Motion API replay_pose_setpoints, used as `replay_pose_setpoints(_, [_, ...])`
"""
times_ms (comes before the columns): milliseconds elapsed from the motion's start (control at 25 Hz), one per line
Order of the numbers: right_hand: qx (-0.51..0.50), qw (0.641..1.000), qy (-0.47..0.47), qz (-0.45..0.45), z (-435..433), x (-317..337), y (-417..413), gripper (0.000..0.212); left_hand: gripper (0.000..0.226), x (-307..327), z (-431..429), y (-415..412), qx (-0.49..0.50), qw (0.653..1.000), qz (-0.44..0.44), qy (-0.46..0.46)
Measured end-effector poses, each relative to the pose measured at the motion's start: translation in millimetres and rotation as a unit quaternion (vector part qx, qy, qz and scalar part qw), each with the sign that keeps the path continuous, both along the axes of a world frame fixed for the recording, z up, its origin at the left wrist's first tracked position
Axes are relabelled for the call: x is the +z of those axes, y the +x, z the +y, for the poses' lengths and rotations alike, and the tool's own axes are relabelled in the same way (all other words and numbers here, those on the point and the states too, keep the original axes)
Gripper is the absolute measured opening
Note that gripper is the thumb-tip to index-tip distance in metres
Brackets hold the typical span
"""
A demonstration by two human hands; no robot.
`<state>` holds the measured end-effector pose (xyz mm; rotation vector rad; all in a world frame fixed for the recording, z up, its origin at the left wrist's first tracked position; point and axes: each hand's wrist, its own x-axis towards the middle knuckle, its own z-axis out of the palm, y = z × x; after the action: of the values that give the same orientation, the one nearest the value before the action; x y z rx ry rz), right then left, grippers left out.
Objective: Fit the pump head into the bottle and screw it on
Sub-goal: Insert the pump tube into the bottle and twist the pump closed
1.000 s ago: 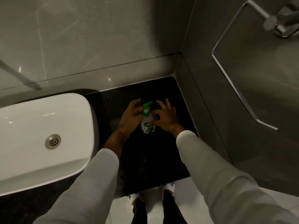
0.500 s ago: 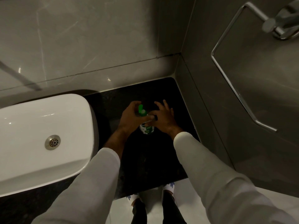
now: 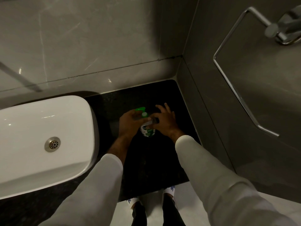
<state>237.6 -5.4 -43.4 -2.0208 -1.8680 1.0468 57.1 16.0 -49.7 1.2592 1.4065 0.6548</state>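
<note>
A small clear soap bottle [image 3: 147, 131] with a white and green label stands upright on the black counter [image 3: 154, 160]. Its green pump head [image 3: 142, 111] sits on the bottle's neck, with the spout pointing left and away from me. My left hand [image 3: 128, 123] is wrapped around the bottle's upper left side, just under the pump. My right hand [image 3: 163, 122] grips the bottle's shoulder from the right with thumb and forefinger, the other fingers spread upward.
A white basin [image 3: 42, 141] with a metal drain [image 3: 52, 144] fills the counter's left part. Grey tiled walls close the back and right. A chrome towel rail [image 3: 234, 82] hangs on the right wall. My feet show below the counter's front edge.
The pump head has turned: its spout pointed up-right a second ago, then straight away, and now points left. Both hands shifted slightly around the bottle.
</note>
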Motion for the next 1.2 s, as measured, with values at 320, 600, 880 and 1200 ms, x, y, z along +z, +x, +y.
replay_pose_setpoints(320, [0.010,1.000,0.009,0.021,-5.4,3.0,9.5,0.044,0.024,3.8,0.3,-1.3,-0.156,0.978,0.011,0.136])
replay_pose_setpoints(600, [-0.001,1.000,0.018,0.017,-5.5,6.8,-1.0,0.037,0.026,14.9,-11.7,5.2,-0.054,0.971,0.136,0.191])
replay_pose_setpoints(880, [0.028,1.000,0.009,-0.007,2.2,7.0,4.8,0.037,0.018,7.5,6.7,0.3,-0.160,0.953,0.111,0.231])
replay_pose_setpoints(1200, [0.011,1.000,0.016,-0.023,5.7,8.8,-7.3,0.034,0.025,14.2,5.3,4.2,-0.060,0.969,0.193,0.145])
